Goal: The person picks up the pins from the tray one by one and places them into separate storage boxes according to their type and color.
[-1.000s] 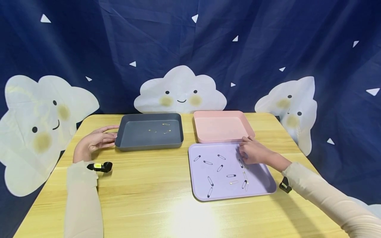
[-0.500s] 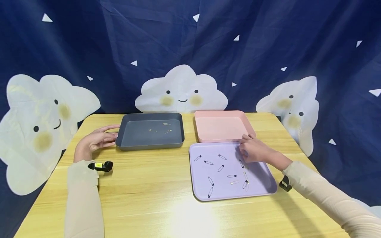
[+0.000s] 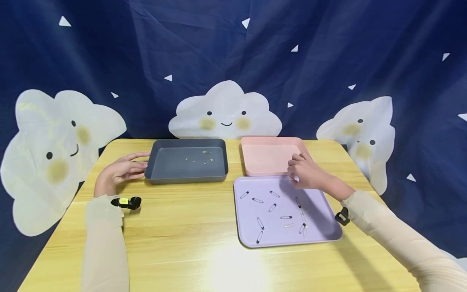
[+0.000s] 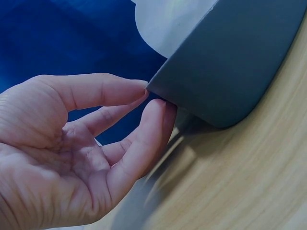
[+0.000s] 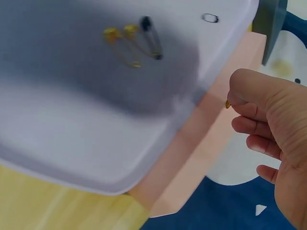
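In the head view my left hand [image 3: 122, 170] reaches the left end of a dark grey tray [image 3: 187, 179], fingertips right at its wall. The left wrist view has those fingertips against the tray's corner [image 4: 201, 72], the hand loosely spread. A gold safety pin [image 5: 228, 104] is pinched between thumb and forefinger of my right hand [image 3: 306, 172]; only its small gold end shows, the rest hidden by the fingers. That hand is over the seam between the pink tray [image 3: 268, 173] and the lilac tray [image 3: 251, 243]. Several black safety pins [image 3: 286, 217] and a few gold ones [image 3: 289, 226] lie on the lilac tray.
Gold safety pins [image 3: 206, 152] lie inside the dark grey tray. All the trays stand on a light wooden table [image 3: 175, 235]. A dark blue curtain [image 3: 204, 48] with white clouds hangs behind the table's far edge.
My right hand has lifted from the lilac tray and moved up and left toward the pink tray, the gold safety pin pinched in it. The left hand stays at the dark grey tray.
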{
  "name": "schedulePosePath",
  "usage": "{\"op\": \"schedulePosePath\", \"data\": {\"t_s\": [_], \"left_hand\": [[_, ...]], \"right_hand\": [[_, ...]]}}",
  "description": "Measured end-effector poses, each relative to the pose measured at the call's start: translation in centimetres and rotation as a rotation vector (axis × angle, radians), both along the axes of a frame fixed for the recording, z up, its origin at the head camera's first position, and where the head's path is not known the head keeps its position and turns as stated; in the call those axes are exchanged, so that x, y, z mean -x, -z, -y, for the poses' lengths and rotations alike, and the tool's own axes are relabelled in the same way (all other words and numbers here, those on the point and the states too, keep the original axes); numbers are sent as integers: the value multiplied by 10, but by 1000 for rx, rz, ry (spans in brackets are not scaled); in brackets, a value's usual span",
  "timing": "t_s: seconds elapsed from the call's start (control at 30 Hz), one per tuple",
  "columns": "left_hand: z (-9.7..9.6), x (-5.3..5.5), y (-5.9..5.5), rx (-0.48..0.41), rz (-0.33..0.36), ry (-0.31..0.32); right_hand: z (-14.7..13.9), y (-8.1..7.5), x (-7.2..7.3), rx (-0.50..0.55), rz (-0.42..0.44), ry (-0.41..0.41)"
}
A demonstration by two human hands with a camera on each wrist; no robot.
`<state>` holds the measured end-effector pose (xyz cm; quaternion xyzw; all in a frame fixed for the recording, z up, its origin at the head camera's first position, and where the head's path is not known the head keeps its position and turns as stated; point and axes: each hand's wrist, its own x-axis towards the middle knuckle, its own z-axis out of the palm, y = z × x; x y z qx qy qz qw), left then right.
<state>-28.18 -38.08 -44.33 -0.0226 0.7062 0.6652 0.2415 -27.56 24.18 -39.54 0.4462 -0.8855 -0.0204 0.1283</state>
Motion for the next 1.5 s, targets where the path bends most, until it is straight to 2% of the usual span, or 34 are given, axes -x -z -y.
{"op": "schedulePosePath", "data": {"t_s": [0.23,0.43,0.67,0.93,1.2,1.33,1.5], "left_hand": [[0,0,0,1,3,-10],[-1,-3,-3,3,-12,-11],[-2,-3,-3,-4,-9,-19],[-1,-3,-1,-4,-3,-15],[-3,-3,-2,11,-17,-13],[-3,-1,0,19,-7,-21],[-2,0,1,5,-1,-23]], "right_hand": [[22,-20,13,6,-27,-9],[47,-39,22,-34,-155,-2],[78,-56,32,-22,-66,-23],[120,-64,49,59,-34,-60],[163,-70,60,72,-25,-65],[182,-70,64,64,-34,-80],[205,-63,68,67,-54,-114]]}}
